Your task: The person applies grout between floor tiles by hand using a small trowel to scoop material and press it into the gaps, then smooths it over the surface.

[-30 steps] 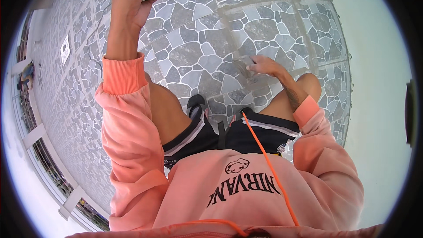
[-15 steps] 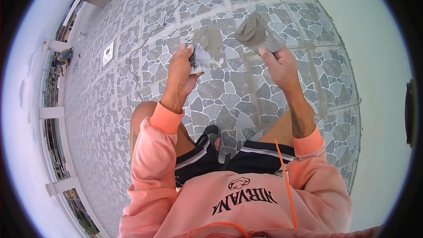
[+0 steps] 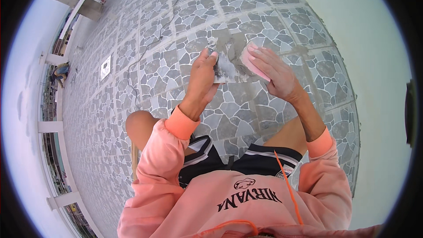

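Patterned tiles cover the floor (image 3: 229,110); above it, the left hand (image 3: 202,74) pinches a cement-smeared plate (image 3: 226,68), thumb on top; the right hand (image 3: 280,73) clasps a flat pink tool (image 3: 253,65) by the plate's right side.

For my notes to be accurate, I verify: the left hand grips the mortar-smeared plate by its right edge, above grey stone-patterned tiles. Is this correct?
The edge is wrong: the head view shows the left hand gripping the mortar-smeared plate by its left edge, above grey stone-patterned tiles.
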A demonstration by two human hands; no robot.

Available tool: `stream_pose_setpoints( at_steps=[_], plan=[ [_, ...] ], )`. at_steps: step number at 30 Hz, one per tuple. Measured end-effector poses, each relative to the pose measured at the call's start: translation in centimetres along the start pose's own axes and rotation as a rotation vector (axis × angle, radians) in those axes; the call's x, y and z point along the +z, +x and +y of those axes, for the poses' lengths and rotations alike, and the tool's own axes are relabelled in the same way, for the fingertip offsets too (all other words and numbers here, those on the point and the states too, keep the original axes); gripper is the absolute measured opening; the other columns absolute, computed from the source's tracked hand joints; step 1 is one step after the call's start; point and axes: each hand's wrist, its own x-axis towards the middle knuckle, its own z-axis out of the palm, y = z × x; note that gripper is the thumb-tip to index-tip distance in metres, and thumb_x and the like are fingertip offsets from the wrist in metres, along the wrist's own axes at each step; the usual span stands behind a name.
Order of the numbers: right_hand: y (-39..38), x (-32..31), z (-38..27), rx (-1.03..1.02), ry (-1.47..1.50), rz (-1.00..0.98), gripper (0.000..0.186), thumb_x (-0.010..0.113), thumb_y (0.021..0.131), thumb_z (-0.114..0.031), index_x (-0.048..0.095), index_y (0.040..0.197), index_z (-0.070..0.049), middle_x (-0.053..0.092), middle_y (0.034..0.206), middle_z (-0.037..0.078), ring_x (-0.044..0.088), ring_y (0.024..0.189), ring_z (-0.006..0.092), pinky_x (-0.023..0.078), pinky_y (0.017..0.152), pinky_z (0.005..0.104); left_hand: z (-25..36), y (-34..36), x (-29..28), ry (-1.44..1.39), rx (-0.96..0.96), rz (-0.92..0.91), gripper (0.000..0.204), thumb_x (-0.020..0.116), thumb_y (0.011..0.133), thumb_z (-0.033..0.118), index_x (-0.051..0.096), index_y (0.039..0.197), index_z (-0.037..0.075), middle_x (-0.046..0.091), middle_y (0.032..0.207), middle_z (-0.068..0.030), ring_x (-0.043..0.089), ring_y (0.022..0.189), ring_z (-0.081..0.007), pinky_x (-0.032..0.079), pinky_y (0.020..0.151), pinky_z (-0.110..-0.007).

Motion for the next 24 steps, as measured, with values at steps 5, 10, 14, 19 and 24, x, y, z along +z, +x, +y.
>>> stream_pose_setpoints(
  at_steps=[5, 10, 14, 19, 24],
  plan=[
    [-2.6, 0.0, 2.3, 0.194, -0.114, -0.098, 0.057, 0.054, 0.069, 0.010, 0.052, 0.124, -0.003, 0.054, 0.127, 0.015, 0.052, 0.118, 0.0328, 0.039, 0.103, 0.0427, 0.5, 3.2, -1.5, -0.038, 0.029, -0.095, 0.029, 0.039, 0.099, 0.015, 0.046, 0.125, 0.004, 0.060, 0.104, -0.0034, 0.061, 0.085, -0.0109, 0.052, 0.068, -0.029],
    [-1.0, 4.0, -0.6, 1.184, 0.308, 0.046, 0.038, 0.048, 0.084, 0.004, 0.052, 0.122, 0.000, 0.056, 0.118, 0.016, 0.056, 0.111, 0.0233, 0.043, 0.098, 0.0386, 1.5, 7.5, -5.4, 0.140, 0.321, -0.063, 0.034, 0.040, 0.098, 0.011, 0.041, 0.129, -0.003, 0.061, 0.101, -0.0062, 0.057, 0.084, -0.0099, 0.047, 0.068, -0.026],
    [2.8, 10.1, -2.9, 1.290, 1.133, 0.842, 0.031, 0.046, 0.091, -0.005, 0.046, 0.119, 0.008, 0.056, 0.120, 0.017, 0.057, 0.110, 0.0280, 0.043, 0.099, 0.0460, 2.3, 9.8, -7.7, 0.750, 0.778, -0.003, 0.030, 0.044, 0.096, 0.008, 0.047, 0.124, -0.001, 0.063, 0.092, -0.0106, 0.058, 0.072, -0.0130, 0.046, 0.062, -0.028],
    [9.6, 17.0, -1.7, 1.164, 1.439, 1.176, 0.033, 0.043, 0.092, -0.009, 0.043, 0.119, 0.009, 0.052, 0.123, 0.018, 0.054, 0.113, 0.0312, 0.042, 0.098, 0.0531, 3.3, 13.5, -10.8, 0.809, 1.089, -0.126, 0.032, 0.049, 0.092, 0.003, 0.050, 0.124, 0.004, 0.066, 0.086, -0.0141, 0.062, 0.060, -0.0220, 0.047, 0.054, -0.030],
    [14.5, 20.1, 0.2, 1.098, 1.377, 1.177, 0.034, 0.039, 0.090, -0.008, 0.044, 0.119, 0.009, 0.051, 0.124, 0.019, 0.053, 0.114, 0.0309, 0.041, 0.099, 0.0518, 4.8, 17.3, -14.8, 0.908, 1.259, -0.341, 0.047, 0.056, 0.081, -0.003, 0.051, 0.126, 0.010, 0.067, 0.107, -0.0103, 0.065, 0.069, -0.0223, 0.050, 0.055, -0.030]
  ],
)
